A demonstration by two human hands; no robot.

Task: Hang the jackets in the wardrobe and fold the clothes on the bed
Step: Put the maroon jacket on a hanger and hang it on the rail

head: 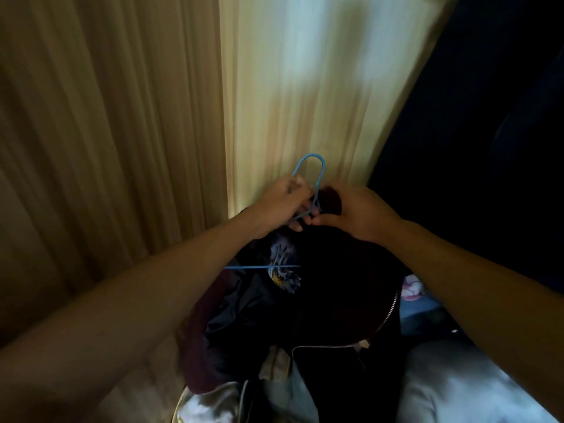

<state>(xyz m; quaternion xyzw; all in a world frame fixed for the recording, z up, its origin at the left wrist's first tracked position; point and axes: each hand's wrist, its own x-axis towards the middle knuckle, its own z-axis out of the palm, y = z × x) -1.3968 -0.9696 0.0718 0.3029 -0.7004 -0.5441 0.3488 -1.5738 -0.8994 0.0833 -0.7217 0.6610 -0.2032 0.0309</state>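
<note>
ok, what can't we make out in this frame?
Head view only.
1. Hanger: the hook and one bar show. The rest is under the jacket and the left hand.
2. Right hand: fingertips lost in the jacket's dark fabric.
3. Dark area at right: too dark to tell what it is.
4. Clothes at bottom: cut off by the frame edge.

The dark jacket (335, 285) is covering most of the blue hanger (320, 184); only its hook and a piece of its bar are showing. Below the hanger, the jacket is running off the bottom edge. Right of the hanger, everything is sinking into darkness.
</note>
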